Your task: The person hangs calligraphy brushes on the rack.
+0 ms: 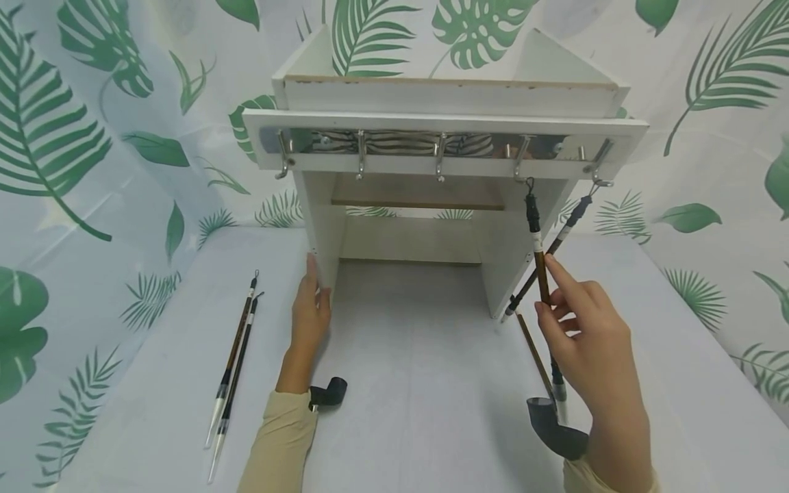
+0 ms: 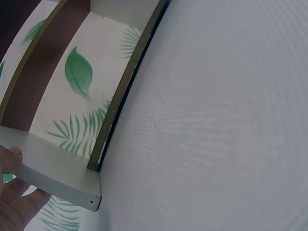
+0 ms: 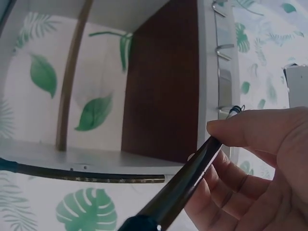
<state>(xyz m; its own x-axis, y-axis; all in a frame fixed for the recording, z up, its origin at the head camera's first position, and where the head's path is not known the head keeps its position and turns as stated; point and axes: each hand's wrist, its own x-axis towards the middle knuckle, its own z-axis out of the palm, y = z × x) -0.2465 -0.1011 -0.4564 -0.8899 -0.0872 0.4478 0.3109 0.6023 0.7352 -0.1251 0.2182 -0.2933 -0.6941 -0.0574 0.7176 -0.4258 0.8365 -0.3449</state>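
Observation:
My right hand (image 1: pixel 588 335) pinches a dark-handled calligraphy brush (image 1: pixel 541 274) between thumb and fingers. The brush's top loop is at the fourth hook of the white shelf unit (image 1: pixel 450 99); whether it bears on the hook I cannot tell. A second calligraphy brush (image 1: pixel 570 222) hangs slanted from the rightmost hook, behind the held one. In the right wrist view the held brush's handle (image 3: pixel 185 185) runs past my thumb. My left hand (image 1: pixel 308 311) holds the unit's left side panel (image 2: pixel 62 185), thumb on its inner face and fingers outside.
Two capped calligraphy brushes (image 1: pixel 237 363) lie side by side on the white tabletop (image 1: pixel 407 411), left of my left arm. A thin brown stick (image 1: pixel 535 352) shows beneath the held brush, partly hidden. Metal hooks (image 1: pixel 440 157) line the unit's front rail. Leaf-patterned cloth hangs behind.

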